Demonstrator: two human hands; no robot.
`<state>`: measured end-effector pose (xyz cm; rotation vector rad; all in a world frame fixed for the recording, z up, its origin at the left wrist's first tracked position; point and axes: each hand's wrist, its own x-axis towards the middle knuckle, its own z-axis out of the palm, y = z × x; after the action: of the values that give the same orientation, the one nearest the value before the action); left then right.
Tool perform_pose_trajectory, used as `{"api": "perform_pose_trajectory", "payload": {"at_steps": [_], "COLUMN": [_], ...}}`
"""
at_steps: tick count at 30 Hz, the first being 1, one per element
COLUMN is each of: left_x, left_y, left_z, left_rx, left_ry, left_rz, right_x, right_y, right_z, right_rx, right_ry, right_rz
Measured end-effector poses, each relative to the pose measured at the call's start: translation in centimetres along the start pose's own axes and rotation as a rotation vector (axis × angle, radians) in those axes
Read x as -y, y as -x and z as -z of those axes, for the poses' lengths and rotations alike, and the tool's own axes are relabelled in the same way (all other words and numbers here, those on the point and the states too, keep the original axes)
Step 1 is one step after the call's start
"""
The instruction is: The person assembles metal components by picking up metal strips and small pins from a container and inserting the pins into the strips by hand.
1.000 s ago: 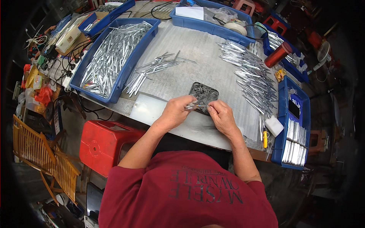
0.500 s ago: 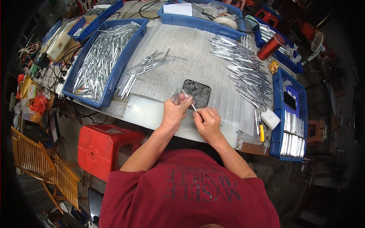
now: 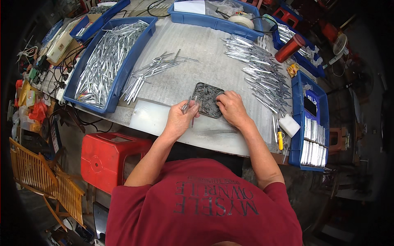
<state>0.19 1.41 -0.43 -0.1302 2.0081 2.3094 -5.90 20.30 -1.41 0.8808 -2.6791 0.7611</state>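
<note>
My left hand (image 3: 177, 121) is closed around several slim silvery metal pieces (image 3: 186, 105), just left of a small dark tray (image 3: 198, 85) with rounded corners. Short thin grey metal pins (image 3: 208, 98) fill that tray. At its right edge my right hand (image 3: 234, 108) reaches in with curled fingertips; whatever is between them is hidden. Left of the tray, long silvery strips (image 3: 152, 70) lie loosely crossed on the table (image 3: 193, 45). A larger spread of similar strips (image 3: 266, 78) covers the table's right side.
A long blue bin (image 3: 115, 94) heaped with strips stands at left. Another blue bin (image 3: 290, 123) at right holds stacked strips. Near it are a yellow-handled screwdriver (image 3: 280, 140), a white block (image 3: 289, 125) and a red cylinder (image 3: 290, 48). A red stool (image 3: 100, 158) stands lower left.
My hands have separated. The right hand left the thin piece it held beside the left hand and moved up and right to the tray. The left hand shifted slightly left, still holding its pieces.
</note>
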Motion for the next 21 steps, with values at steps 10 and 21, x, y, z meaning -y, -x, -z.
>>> {"api": "perform_pose_trajectory", "payload": {"at_steps": [10, 21], "left_x": [0.7, 0.6], "left_y": [-0.2, 0.0], "left_z": [0.8, 1.0], "left_rx": [0.026, 0.086], "left_ry": [-0.053, -0.117], "left_rz": [-0.011, 0.006], "right_x": [0.5, 1.0], "right_y": [-1.2, -1.3], "right_z": [-0.4, 0.8], "right_rx": [0.181, 0.216], "right_ry": [0.230, 0.094], "right_rz": [0.084, -0.071]}}
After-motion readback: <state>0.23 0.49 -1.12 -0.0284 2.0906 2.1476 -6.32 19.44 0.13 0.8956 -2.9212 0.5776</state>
